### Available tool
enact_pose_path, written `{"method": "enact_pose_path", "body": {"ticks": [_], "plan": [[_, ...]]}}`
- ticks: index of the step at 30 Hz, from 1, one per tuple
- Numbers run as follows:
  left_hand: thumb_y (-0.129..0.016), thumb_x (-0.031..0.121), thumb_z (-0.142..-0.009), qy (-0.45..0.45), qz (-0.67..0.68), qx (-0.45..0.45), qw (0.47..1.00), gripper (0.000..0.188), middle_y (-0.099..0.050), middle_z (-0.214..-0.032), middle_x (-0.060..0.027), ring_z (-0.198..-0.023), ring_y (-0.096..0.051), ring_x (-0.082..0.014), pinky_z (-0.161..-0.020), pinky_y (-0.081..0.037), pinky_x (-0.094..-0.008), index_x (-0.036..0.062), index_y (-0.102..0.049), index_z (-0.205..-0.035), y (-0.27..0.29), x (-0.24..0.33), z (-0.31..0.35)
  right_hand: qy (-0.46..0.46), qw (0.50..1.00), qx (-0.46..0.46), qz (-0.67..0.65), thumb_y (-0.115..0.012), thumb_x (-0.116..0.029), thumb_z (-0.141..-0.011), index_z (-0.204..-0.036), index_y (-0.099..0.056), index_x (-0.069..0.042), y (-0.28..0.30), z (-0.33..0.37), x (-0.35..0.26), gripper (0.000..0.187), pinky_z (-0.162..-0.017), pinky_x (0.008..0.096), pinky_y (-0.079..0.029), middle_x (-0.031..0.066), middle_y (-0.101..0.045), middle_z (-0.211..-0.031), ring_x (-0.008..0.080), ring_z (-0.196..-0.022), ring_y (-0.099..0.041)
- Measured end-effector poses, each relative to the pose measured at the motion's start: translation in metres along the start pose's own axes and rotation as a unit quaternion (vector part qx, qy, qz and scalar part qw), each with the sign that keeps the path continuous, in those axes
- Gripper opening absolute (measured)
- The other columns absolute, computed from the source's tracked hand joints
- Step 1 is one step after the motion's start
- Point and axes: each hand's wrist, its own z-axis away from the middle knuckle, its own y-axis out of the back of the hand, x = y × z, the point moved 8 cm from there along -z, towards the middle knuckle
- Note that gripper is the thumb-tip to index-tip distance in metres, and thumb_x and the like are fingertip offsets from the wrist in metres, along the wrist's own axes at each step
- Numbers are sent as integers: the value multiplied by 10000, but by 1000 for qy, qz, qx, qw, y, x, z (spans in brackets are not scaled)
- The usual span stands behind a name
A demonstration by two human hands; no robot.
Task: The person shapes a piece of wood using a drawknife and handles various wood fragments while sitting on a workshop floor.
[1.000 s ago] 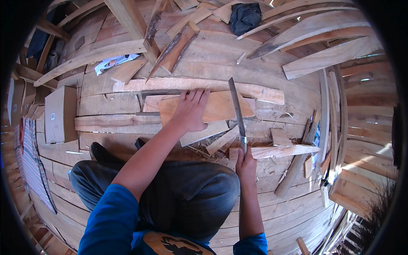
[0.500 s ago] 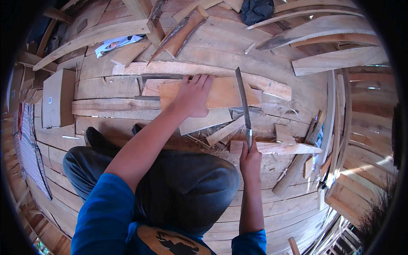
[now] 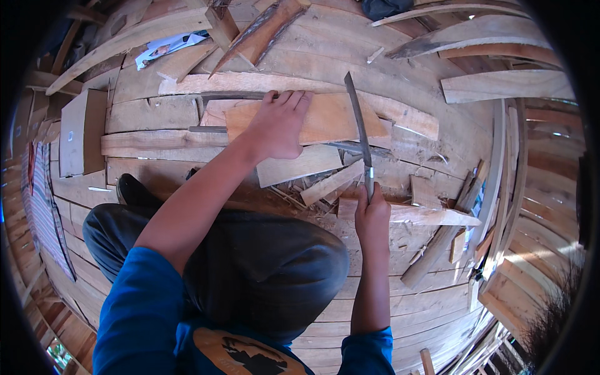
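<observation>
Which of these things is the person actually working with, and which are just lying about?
Apparently in use:
- light board, under the left hand
- long-bladed tool, gripped in the right hand

Seemingly just lying about:
- cardboard box
- striped cloth
- dark bundle
- bark-edged slab

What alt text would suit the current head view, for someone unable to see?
A person's left hand rests on a flat, orange-tan wooden board while the right hand holds a long, thin-bladed metal tool, its blade over the board's right part. Pale wooden pieces lie nearby on the plank floor.
</observation>
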Motion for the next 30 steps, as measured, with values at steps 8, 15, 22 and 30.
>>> {"method": "enact_pose_path", "body": {"ticks": [8,15,22,30], "plan": [[-690,150,-595,22,36,12,999,906,-498,-1334,-184,-1298,-451,-297,-1118,-281,-485,-27,-366,-1422,8,-10,-1,-32,998,-51,35,-559,-192,-990,-928,-557,5,16,31,3,206,-456,491,-427,238,-552,-564,429,-552,-608],[-724,164,-619,3,9,27,1000,940,-465,-1389,-190,-1334,-423,-299,-1147,-253,-483,-19,-327,-1451,1,-7,-2,-41,999,-29,-3,-554,-175,-992,-945,-571,18,13,27,2,199,-478,475,-416,239,-553,-591,433,-555,-589],[-777,174,-625,19,17,-10,1000,957,-471,-1387,-190,-1347,-421,-302,-1150,-268,-474,2,-328,-1452,4,-5,-6,16,999,-30,3,-558,-193,-990,-966,-579,11,4,-12,-2,207,-497,500,-434,260,-580,-634,455,-596,-605],[-771,173,-628,16,-10,4,1000,956,-472,-1391,-177,-1349,-423,-296,-1158,-267,-471,25,-328,-1462,2,-4,-4,-73,996,-53,-3,-561,-165,-993,-956,-575,7,12,49,21,177,-454,435,-405,205,-547,-567,397,-507,-587]]}}
